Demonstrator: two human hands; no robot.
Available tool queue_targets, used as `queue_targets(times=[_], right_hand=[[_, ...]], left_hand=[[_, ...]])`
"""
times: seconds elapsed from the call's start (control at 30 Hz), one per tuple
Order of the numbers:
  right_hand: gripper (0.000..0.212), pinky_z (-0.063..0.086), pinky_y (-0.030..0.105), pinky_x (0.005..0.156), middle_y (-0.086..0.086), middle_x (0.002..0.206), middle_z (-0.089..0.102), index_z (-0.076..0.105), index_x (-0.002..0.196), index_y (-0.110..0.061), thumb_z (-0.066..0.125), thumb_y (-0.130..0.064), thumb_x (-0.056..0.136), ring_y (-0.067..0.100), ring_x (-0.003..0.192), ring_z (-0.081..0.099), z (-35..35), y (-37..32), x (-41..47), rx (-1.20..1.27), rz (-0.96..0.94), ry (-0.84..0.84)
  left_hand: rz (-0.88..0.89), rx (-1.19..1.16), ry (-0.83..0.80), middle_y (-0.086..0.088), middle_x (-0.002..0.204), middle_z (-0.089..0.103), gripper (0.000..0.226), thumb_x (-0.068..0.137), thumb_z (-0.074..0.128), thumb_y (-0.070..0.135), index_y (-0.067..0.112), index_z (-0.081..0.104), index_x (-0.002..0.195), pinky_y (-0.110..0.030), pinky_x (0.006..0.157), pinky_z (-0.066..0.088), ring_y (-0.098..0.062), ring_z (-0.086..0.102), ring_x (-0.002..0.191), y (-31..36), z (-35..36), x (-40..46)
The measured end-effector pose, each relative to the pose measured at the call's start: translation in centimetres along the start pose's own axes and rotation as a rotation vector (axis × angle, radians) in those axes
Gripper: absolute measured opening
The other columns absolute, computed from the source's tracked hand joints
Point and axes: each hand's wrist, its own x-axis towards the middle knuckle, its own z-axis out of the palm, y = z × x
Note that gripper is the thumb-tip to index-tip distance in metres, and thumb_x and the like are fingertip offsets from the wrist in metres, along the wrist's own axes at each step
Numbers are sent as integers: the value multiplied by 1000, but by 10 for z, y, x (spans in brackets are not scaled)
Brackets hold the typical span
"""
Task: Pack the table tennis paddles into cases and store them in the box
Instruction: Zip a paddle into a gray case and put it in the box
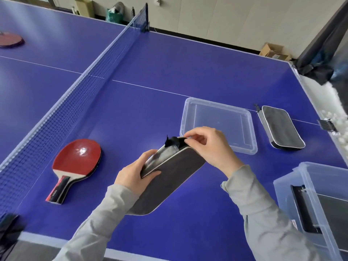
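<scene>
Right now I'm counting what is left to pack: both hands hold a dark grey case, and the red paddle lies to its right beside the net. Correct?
One slip: the red-faced paddle lies to the left of the dark grey fabric case, not its right, as the head view shows. Both the left hand and right hand do hold that case, and the paddle is beside the net.

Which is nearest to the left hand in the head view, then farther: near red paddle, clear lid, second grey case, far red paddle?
1. Near red paddle, to its left.
2. Clear lid, ahead, right.
3. Second grey case, far right.
4. Far red paddle, beyond the net.
</scene>
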Motion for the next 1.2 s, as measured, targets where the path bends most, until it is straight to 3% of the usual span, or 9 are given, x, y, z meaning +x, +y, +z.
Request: queue_targets(times=[0.23,0.4,0.53,0.63,0.73,0.9,1.07,1.13,1.2], right_hand=[[11,48,7,68,-6,78,71,73,90,-15,65,-9,85,5,71,65,-12,7,-4,-36,23,-59],[6,45,7,67,-5,79,70,72,87,-14,68,-10,84,5,69,63,-21,10,-4,-41,-8,-116],[3,44,12,65,-2,78,65,72,84,-9,69,-9,84,8,67,58,-24,16,-10,-139,-157,-72],[5,46,25,65,3,79,63,67,85,-4,62,-6,88,18,68,57,-25,22,-16,-267,-305,-40],[5,45,27,62,3,76,64,62,84,-3,61,-3,88,19,65,57,-28,26,-21,-337,-401,-2],[5,47,32,60,6,74,60,61,82,0,60,2,87,23,65,56,-31,44,-29,-411,-437,55],[9,39,16,65,4,74,63,62,82,-3,64,5,83,14,68,53,-26,66,-41,-318,-326,118],[9,41,18,61,1,72,63,61,81,-5,64,2,83,14,64,53,-16,71,-48,-264,-263,137],[9,45,26,59,-1,69,63,61,80,-7,64,0,84,16,60,55,-3,74,-56,-181,-204,148]], left_hand=[[71,-87,-53,12,86,66,55,78,72,39,58,34,113,-30,77,50,-17,62,79,-3,-3,0],[90,-244,-132,19,83,67,54,74,78,29,58,45,106,-16,78,47,-9,63,79,-3,-9,6],[65,-374,-226,8,84,69,53,71,79,26,59,50,102,-19,77,48,-12,64,76,-2,-22,15],[59,-401,-315,9,81,71,48,71,77,23,48,53,105,-15,73,48,-4,63,71,-2,-33,22],[49,-426,-342,6,82,73,48,72,77,14,38,54,107,-13,70,49,-2,63,69,-3,-42,27],[-24,-577,-284,3,74,73,49,71,73,10,22,55,115,-17,62,53,-5,66,66,-5,-56,29],[-200,-850,-171,-4,78,74,82,39,91,46,25,60,113,-26,60,57,-16,69,68,-14,-62,30],[-269,-915,-129,-6,79,74,77,40,91,45,27,63,109,-28,59,57,-18,70,67,-13,-53,28],[-339,-976,-50,-6,76,74,53,62,82,29,25,63,111,-28,55,57,-18,70,62,-10,-42,26]])
